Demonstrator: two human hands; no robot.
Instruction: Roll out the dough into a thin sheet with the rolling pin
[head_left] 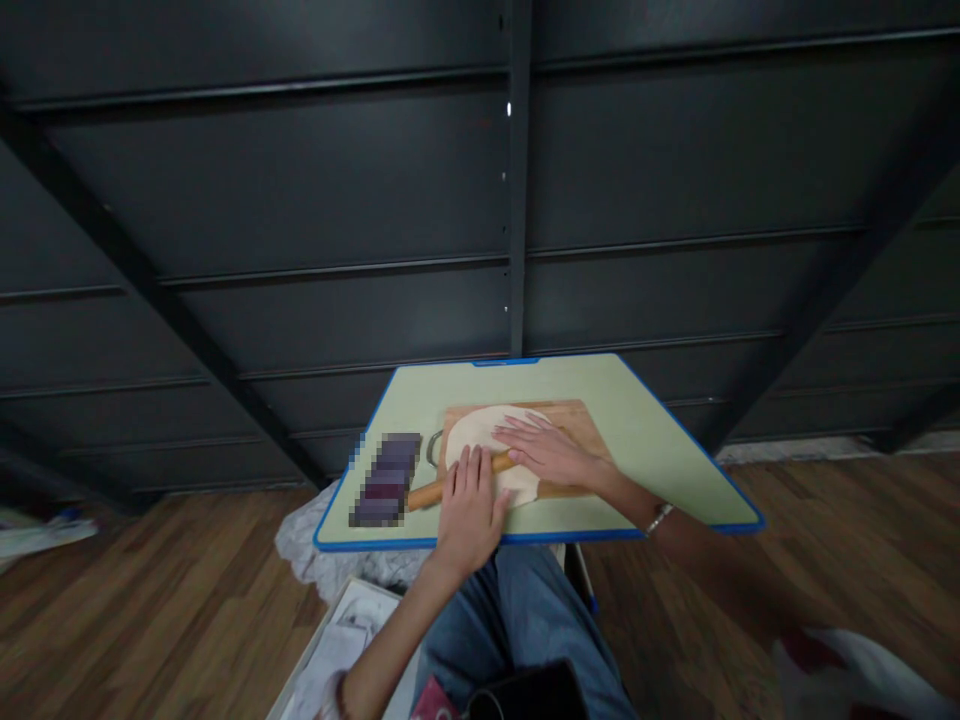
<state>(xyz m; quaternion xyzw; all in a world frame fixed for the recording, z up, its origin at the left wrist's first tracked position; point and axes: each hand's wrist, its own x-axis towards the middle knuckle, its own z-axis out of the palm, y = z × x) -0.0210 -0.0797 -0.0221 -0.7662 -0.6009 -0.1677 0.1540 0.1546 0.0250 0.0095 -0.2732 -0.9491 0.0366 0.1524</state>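
A wooden rolling pin (pixel 427 494) lies slantwise across a sheet of pale dough (pixel 474 428), its left end sticking out past the dough. My left hand (pixel 469 505) rests palm down over the pin, fingers stretched forward and thumb out to the side. Over the pin's right part lies my right hand (pixel 551 452), flat, with its fingers spread onto the dough; it hides that end of the pin. Beneath the dough is a wooden cutting board (pixel 586 425) with a metal handle (pixel 433 448) at its left.
The board sits on a light green table (pixel 637 440) with a blue rim. A pixelated dark object (pixel 386 480) lies at its left. Below are my jeans-clad legs (pixel 525 600) and a white box (pixel 330 640) with papers. Dark metal panels (pixel 360 190) stand behind.
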